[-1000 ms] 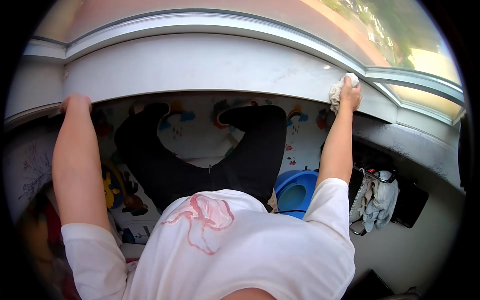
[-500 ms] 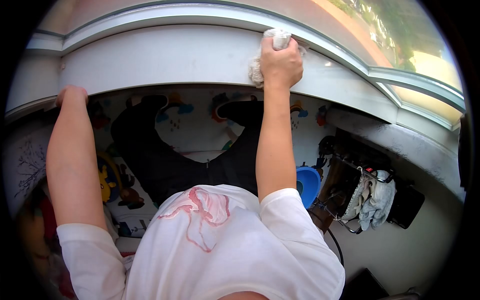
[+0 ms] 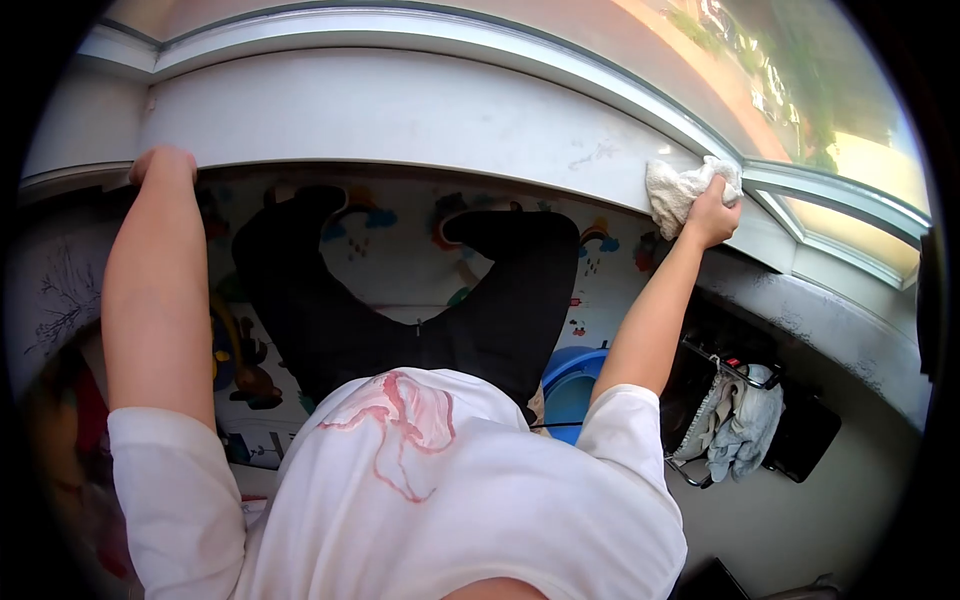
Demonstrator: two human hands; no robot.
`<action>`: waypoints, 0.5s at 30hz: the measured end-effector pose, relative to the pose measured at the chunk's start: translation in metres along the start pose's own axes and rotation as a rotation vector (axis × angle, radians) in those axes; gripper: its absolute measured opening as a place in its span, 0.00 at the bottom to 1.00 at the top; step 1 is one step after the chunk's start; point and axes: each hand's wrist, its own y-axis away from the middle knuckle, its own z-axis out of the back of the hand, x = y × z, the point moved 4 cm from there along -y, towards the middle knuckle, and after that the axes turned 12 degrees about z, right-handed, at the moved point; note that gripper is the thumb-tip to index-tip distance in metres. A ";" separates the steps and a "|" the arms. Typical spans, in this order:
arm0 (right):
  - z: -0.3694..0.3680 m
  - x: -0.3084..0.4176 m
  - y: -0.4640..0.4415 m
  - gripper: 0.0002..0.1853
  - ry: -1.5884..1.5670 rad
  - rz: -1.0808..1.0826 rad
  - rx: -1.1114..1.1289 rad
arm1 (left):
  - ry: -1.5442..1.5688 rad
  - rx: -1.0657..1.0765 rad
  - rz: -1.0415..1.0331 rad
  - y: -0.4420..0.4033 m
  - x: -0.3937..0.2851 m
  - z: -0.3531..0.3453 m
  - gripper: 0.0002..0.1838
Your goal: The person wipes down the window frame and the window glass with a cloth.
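Observation:
My right hand (image 3: 713, 218) grips a crumpled white cloth (image 3: 676, 192), which lies against the right part of the white windowsill (image 3: 400, 110), close to the window frame. Faint wet-looking smears show on the sill just left of the cloth. Far to the left, my left hand (image 3: 165, 160) is curled over the front edge of the sill. Its fingertips are hidden from view.
The window frame (image 3: 690, 130) curves along the sill's back. Below are a patterned mat (image 3: 370, 265) and a blue basin (image 3: 572, 390) partly behind my right arm. Grey-white cloths (image 3: 745, 415) hang on a dark metal rack at right.
My right hand has slid the cloth rightward along the sill, from near the middle to the right part. My left hand keeps its place on the edge. The view has shifted slightly.

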 end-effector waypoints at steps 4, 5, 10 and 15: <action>-0.036 -0.031 0.002 0.36 0.332 0.031 0.182 | 0.043 -0.015 0.033 0.006 0.003 0.001 0.23; -0.040 -0.027 0.004 0.37 0.337 0.035 0.204 | 0.045 -0.016 0.033 0.010 0.005 0.001 0.23; -0.031 0.018 0.032 0.37 0.356 -0.007 0.259 | 0.017 0.010 0.009 0.021 0.008 0.007 0.23; -0.042 0.062 0.070 0.30 0.284 0.139 0.221 | -0.001 0.060 0.007 0.006 0.003 0.004 0.21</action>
